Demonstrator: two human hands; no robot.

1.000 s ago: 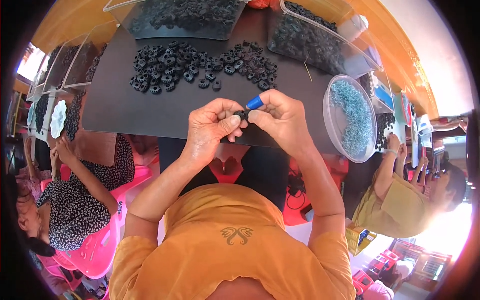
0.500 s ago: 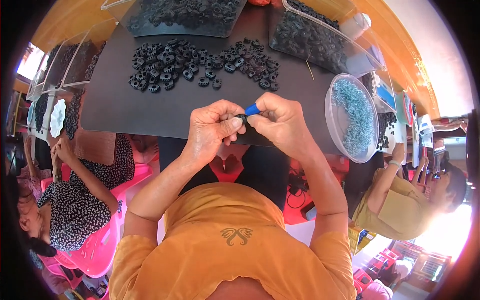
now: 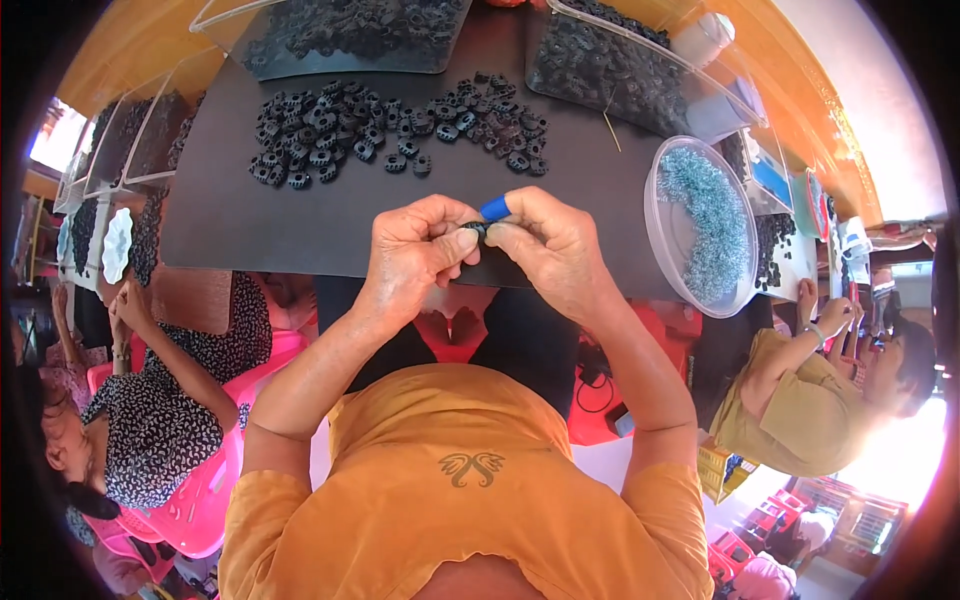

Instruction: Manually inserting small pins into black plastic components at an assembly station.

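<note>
Over the near edge of the dark table mat [image 3: 590, 160], my two hands meet at a small black piece [image 3: 477, 227] that looks like part of a claw hair clip. My left hand [image 3: 422, 250] pinches it between thumb and fingers. From the other side, the thumb and forefinger of my right hand [image 3: 552, 245] press on it. A blue finger cot [image 3: 495, 208] covers my right forefinger's tip. Fingers hide most of the piece. Beyond my hands lie a heap of similar black clips [image 3: 318, 130] and a second group [image 3: 497, 120] to its right.
A clear round bowl [image 3: 664, 225] of pale blue-green, spring-like coils [image 3: 705, 200] stands at the right. Behind the heaps are clear bins [image 3: 350, 68] of black pieces. A thin stick [image 3: 612, 130] leans near the right bin. People sit on both sides.
My hands stay together on the black piece, which has tilted a little, and my right fingers have shifted on it. The whole view has moved slightly.
</note>
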